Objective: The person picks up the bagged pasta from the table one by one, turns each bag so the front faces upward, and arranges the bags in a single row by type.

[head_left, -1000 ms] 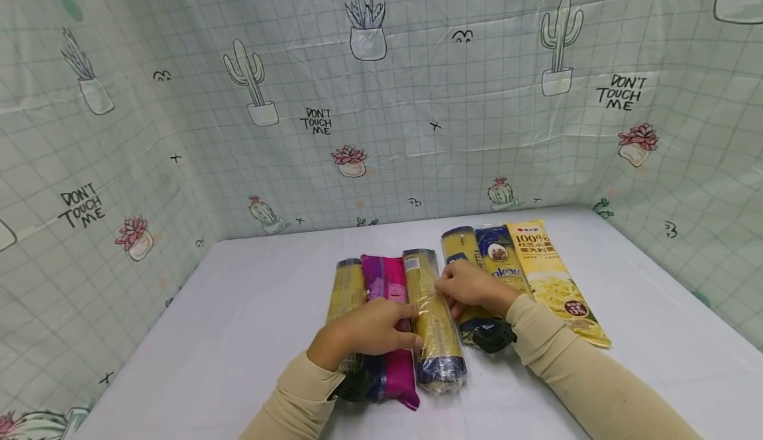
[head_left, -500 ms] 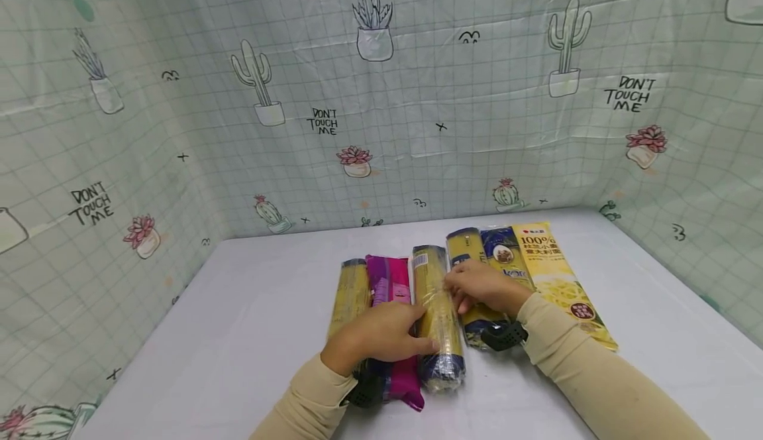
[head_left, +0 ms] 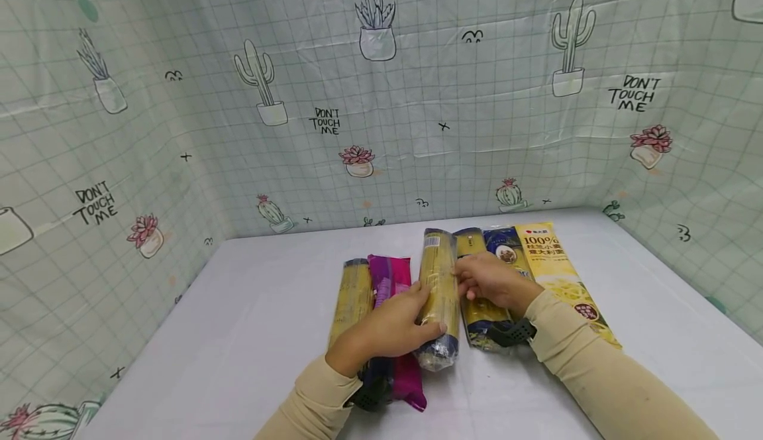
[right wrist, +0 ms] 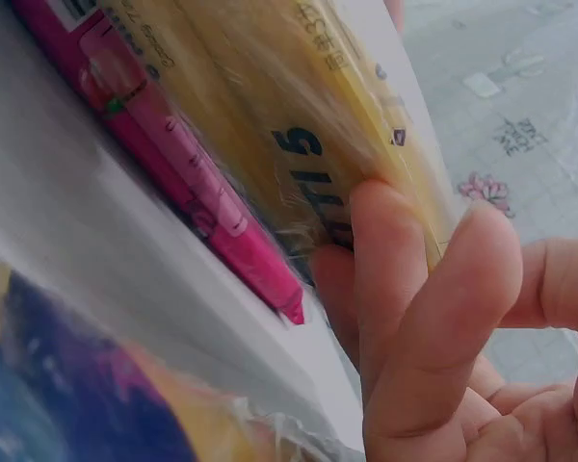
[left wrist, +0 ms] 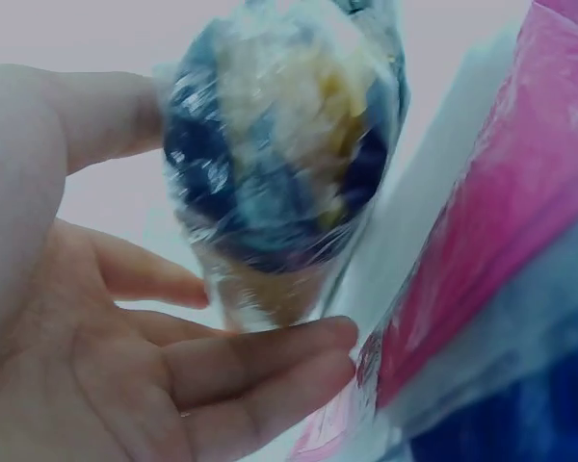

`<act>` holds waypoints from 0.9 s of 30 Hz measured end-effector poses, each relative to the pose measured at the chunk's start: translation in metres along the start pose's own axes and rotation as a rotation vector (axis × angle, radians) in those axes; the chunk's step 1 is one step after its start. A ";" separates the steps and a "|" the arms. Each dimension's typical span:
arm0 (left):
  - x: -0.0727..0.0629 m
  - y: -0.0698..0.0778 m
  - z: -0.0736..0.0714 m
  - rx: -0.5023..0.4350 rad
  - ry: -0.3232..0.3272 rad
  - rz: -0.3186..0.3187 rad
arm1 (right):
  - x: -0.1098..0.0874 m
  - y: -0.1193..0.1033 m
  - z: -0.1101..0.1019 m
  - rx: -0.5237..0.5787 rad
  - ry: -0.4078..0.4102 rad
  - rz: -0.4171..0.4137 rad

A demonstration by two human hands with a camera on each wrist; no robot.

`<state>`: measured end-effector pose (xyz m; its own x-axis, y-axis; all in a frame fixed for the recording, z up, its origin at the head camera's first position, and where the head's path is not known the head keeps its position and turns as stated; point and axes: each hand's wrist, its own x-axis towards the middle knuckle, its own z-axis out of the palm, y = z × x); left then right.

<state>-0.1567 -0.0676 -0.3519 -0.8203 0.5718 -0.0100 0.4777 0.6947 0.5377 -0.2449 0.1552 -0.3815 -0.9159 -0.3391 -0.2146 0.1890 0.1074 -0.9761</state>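
A yellow pack of spaghetti (head_left: pixel 438 281) with dark blue ends and clear wrap is raised off the table, tilted with its far end up. My left hand (head_left: pixel 393 324) grips its lower part, thumb on one side and fingers on the other; the left wrist view shows the pack's crinkled end (left wrist: pixel 279 144) between them. My right hand (head_left: pixel 495 281) holds its right edge with bent fingers, its fingertips (right wrist: pixel 385 207) against the wrap in the right wrist view. A magenta pack (head_left: pixel 408 380) and another yellow pack (head_left: pixel 352 297) lie left, partly under my left forearm and hand.
To the right lie a yellow-and-blue pack (head_left: pixel 485 311), a dark blue pack (head_left: pixel 503 238) and a bright yellow pasta bag (head_left: pixel 548 254), partly behind my right hand. The white table (head_left: pixel 238 321) meets a cactus-print cloth (head_left: pixel 411 128) at the back and sides.
The spaghetti pack has risen from the table and moved slightly away and to the right, now overlapping the yellow-and-blue pack in view. Both hands have moved with it.
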 end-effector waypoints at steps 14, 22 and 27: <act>0.005 -0.005 0.001 -0.362 0.128 -0.084 | -0.002 -0.007 0.001 0.106 0.049 0.001; 0.003 -0.005 -0.002 -0.514 0.139 -0.255 | -0.003 -0.012 -0.002 0.178 0.055 -0.018; 0.003 -0.004 -0.002 -0.499 0.112 -0.269 | -0.003 -0.012 -0.002 0.182 0.064 0.003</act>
<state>-0.1616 -0.0692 -0.3525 -0.9338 0.3347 -0.1263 0.0642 0.5039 0.8614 -0.2449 0.1567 -0.3694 -0.9350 -0.2780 -0.2203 0.2471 -0.0647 -0.9668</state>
